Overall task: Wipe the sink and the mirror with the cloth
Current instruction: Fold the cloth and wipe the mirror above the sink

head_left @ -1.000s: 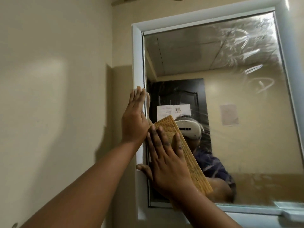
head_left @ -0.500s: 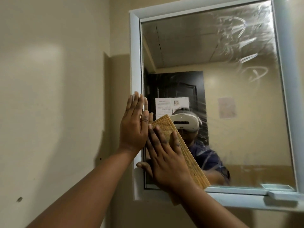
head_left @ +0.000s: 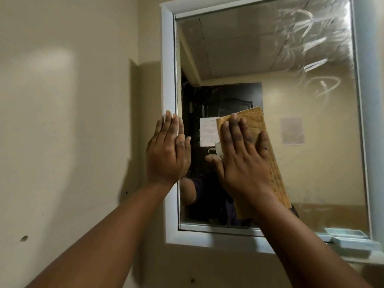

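Observation:
A mirror [head_left: 291, 142] in a pale frame [head_left: 168, 69] hangs on the cream wall. A folded yellow-brown cloth [head_left: 259, 125] lies flat against the glass in its lower left part. My right hand [head_left: 243, 159] presses the cloth to the mirror with straight, spread fingers. My left hand [head_left: 166, 150] lies flat with straight fingers on the frame's left edge and the glass beside it. White smear streaks [head_left: 311, 59] show in the mirror's upper right. The sink is out of view.
The cream wall [head_left: 72, 121] fills the left side, with a few small holes. A pale ledge [head_left: 353, 244] with a small dish sits at the mirror's lower right corner. The glass reflects a dark door and a person's head.
My right hand has slid the cloth to the right, away from the frame, opening a gap between my hands. My left hand stays on the frame. The view has tilted up slightly.

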